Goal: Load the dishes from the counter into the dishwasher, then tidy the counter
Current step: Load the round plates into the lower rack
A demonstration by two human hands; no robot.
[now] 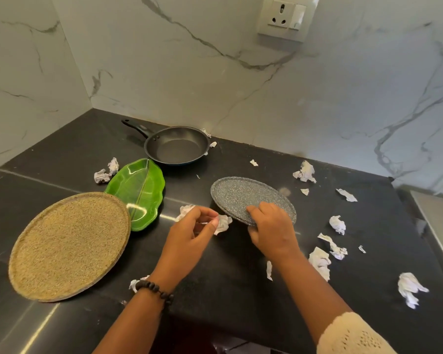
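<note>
**A:** From the head camera, what are the hands doing?

**B:** The right hand (pixel 271 229) grips the near rim of the grey speckled plate (pixel 248 198), fingers (pixel 256 209) curled over the top and the thumb at the edge. The plate's near edge looks tilted slightly up off the black surface (pixel 228 277). The left hand (pixel 189 238), with a beaded bracelet (pixel 155 290) on its wrist, pinches a crumpled paper scrap (pixel 223 223) between thumb and fingertips, just at 9 o'clock of that plate.

**A:** And the other dishes?

**B:** A large round tan speckled plate (pixel 69 246) lies flat well out at 9 o'clock of the left hand. A green leaf-shaped dish (pixel 138 190) sits at its 1 o'clock, with its near end against or under the tan rim; I cannot tell which. A black frying pan (pixel 177 146) stands at 12 o'clock by the marble wall (pixel 189 72), handle pointing to 10 o'clock.

**A:** Anything else on the surface?

**B:** Crumpled paper wads are scattered about: two (pixel 106 171) at 10 o'clock of the green dish, several (pixel 336 224) at 3 o'clock of the right hand, and a bigger one (pixel 411 288) near the right edge. A wall socket (pixel 283 19) sits high up.
</note>
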